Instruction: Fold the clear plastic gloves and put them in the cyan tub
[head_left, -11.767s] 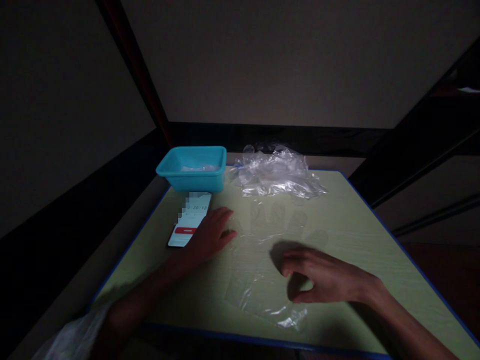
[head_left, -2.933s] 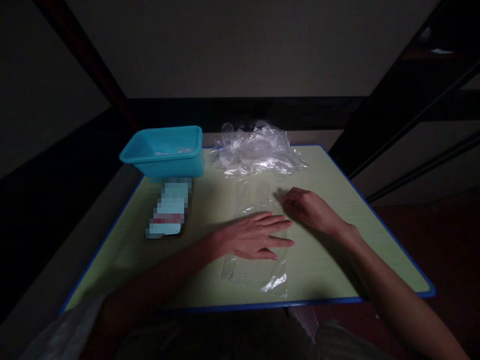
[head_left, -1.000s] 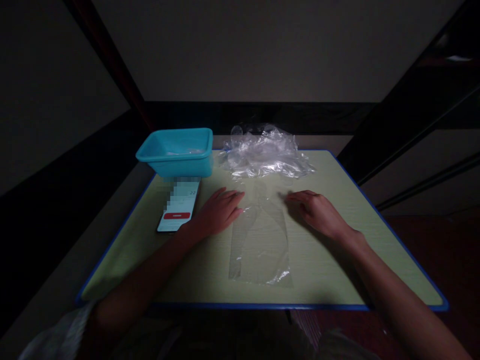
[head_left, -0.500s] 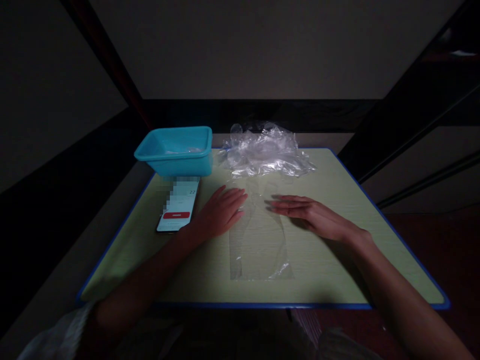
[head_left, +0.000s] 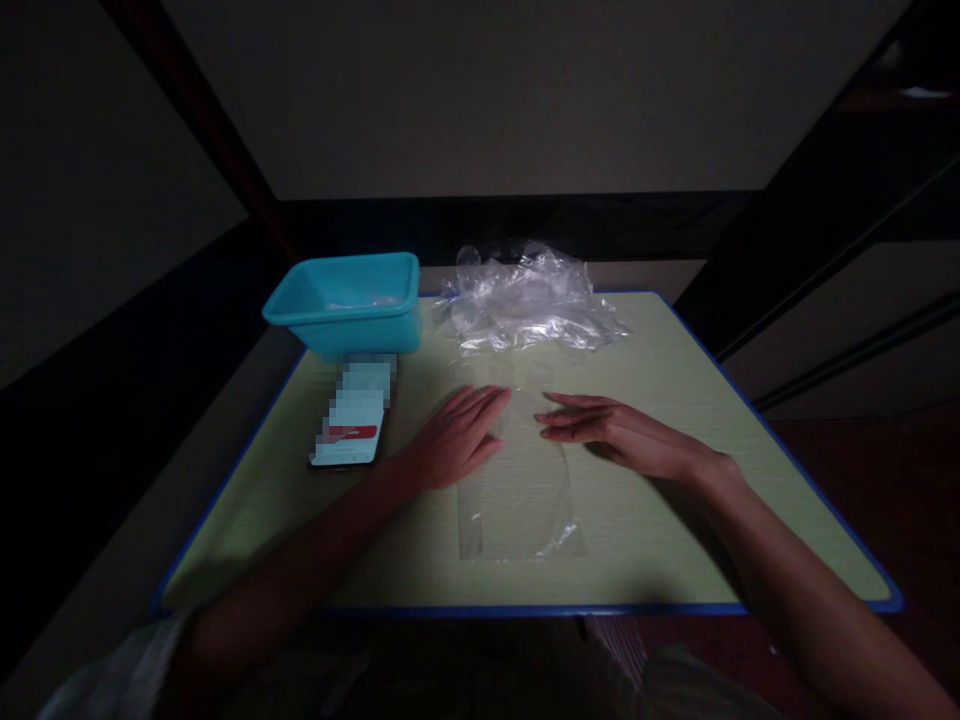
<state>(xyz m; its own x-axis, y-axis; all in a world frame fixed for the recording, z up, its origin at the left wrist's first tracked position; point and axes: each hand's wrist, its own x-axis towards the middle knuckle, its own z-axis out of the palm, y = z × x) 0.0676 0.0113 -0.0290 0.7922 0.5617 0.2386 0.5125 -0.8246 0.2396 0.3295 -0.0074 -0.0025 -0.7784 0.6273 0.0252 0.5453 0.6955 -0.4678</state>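
Observation:
A clear plastic glove (head_left: 517, 490) lies flat on the pale green table (head_left: 675, 500), cuff toward me. My left hand (head_left: 457, 435) rests open on the glove's left side, fingers stretched forward. My right hand (head_left: 607, 432) lies open on its right side, fingers pointing left toward the left hand. The fingertips of the two hands are close but apart. Neither hand grips anything.
A heap of clear plastic gloves (head_left: 525, 300) sits at the table's far edge. A turquoise tub (head_left: 345, 305) stands at the far left, with a phone (head_left: 351, 425) lit up just in front of it. The table has a blue rim (head_left: 525, 608).
My right hand slid left across the glove and its fingers flattened out. My left hand shifted a little to the right onto the glove. The glove looks folded narrower than before.

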